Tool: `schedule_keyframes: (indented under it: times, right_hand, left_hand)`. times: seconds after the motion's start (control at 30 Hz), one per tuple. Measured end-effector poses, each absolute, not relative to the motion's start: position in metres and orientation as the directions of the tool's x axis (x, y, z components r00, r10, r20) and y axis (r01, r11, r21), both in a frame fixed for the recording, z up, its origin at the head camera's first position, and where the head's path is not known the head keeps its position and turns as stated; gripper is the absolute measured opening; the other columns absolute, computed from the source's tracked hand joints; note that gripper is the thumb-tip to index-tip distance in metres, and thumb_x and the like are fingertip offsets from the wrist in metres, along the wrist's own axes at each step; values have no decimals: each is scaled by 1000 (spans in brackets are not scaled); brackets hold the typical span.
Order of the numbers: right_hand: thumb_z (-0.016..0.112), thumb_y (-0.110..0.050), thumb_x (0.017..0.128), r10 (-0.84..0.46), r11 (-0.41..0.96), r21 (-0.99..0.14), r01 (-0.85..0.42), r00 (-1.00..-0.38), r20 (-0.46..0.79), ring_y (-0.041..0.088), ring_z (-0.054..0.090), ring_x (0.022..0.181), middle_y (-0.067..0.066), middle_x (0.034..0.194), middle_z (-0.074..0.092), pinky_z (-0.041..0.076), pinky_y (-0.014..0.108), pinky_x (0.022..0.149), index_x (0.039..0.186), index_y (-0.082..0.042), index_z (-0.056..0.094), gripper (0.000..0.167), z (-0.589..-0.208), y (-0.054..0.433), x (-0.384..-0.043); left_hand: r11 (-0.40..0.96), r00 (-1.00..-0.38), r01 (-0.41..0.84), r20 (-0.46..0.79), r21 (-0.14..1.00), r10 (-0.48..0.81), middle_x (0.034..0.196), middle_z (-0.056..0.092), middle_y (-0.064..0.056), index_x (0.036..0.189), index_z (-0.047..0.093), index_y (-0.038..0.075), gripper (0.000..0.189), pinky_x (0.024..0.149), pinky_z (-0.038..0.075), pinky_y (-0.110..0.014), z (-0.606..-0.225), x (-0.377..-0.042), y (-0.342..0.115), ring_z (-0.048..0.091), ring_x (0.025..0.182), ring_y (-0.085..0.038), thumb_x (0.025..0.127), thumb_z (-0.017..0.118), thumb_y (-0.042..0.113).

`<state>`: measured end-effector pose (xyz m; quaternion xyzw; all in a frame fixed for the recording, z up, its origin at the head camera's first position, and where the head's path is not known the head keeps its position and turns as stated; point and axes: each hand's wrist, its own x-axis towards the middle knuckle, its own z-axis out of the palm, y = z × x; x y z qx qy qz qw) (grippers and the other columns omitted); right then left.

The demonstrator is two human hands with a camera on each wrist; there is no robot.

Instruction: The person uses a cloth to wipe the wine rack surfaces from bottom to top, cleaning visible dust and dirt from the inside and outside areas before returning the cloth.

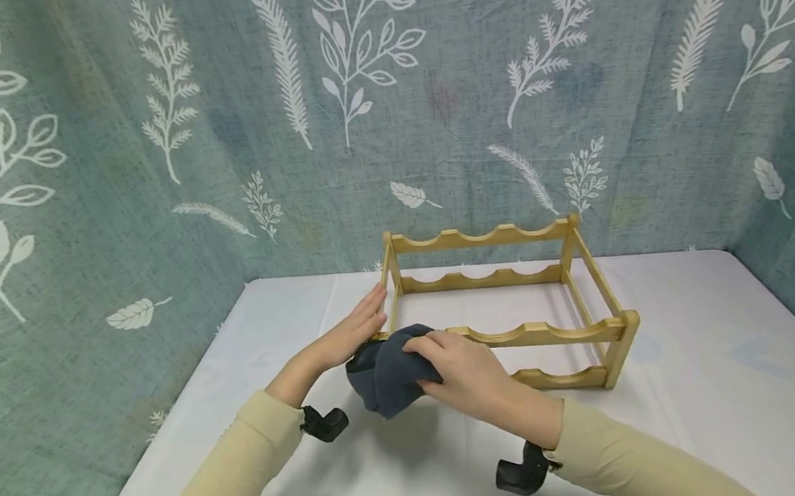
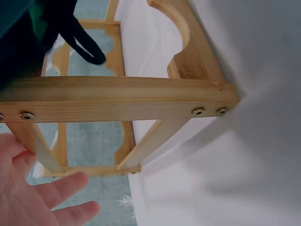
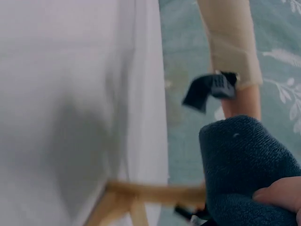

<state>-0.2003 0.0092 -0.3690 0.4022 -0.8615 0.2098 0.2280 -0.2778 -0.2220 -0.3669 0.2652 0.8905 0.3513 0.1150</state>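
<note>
A wooden wine rack (image 1: pixel 545 335) with scalloped rails stands on the white-covered table. At its near left corner, my right hand (image 1: pixel 469 374) grips a folded dark blue towel (image 1: pixel 396 373), its thumb pressed into the fabric in the right wrist view. A loop hangs from the towel (image 2: pixel 28 42) in the left wrist view. With fingers mostly straight, my left hand (image 1: pixel 349 338) rests against the rack's left side. In the left wrist view, that hand's fingers lie by the end frame's upright. The towel hides the rack's near left corner from the head view.
The white tablecloth (image 1: pixel 705 409) extends around the rack. Behind and at both sides hangs a grey-green curtain (image 1: pixel 470 111) with white leaf prints. A black wrist camera (image 1: pixel 325 424) sits on the left wrist, and another (image 1: pixel 523 473) on the right.
</note>
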Motion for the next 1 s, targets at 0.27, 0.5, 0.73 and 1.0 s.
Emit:
schedule_keyframes:
  times: [0.27, 0.5, 0.73, 1.0]
  right_hand:
    - [81, -16, 68, -521, 689, -177, -703, -650, 554, 21, 63, 90, 3, 100, 63, 53, 35, 70, 110, -15, 60, 47, -366, 75, -191]
    - [82, -12, 65, -448, 786, -190, -588, -754, 480, 27, 64, 88, 9, 104, 63, 53, 39, 66, 111, -15, 59, 52, -371, 136, -180]
    - [80, -11, 66, -312, 884, -217, -414, -869, 384, 34, 62, 86, 15, 104, 62, 51, 46, 63, 113, -12, 59, 52, -372, 197, -166]
    - [79, -10, 68, -305, 872, -285, -399, -896, 323, 36, 61, 92, 15, 107, 62, 50, 48, 69, 115, -10, 58, 52, -372, 223, -165]
  left_hand:
    - [608, -832, 395, -12, 689, 555, 153, -8, -12, 147, 1, 5, 62, 109, 4, -56, -365, -276, -220, -8, 140, -32, 100, 22, 40]
    - [602, -838, 385, -8, 699, 546, 154, -8, -10, 147, 1, 6, 65, 109, 4, -56, -369, -277, -221, -9, 140, -29, 99, 22, 45]
    - [601, -836, 377, -20, 704, 548, 154, -9, -8, 148, 0, 8, 66, 109, 3, -55, -370, -277, -219, -9, 140, -27, 99, 21, 46]
    - [574, -832, 393, 12, 719, 555, 153, -8, -12, 147, 1, 5, 64, 108, 3, -57, -370, -278, -220, -9, 139, -33, 99, 22, 43]
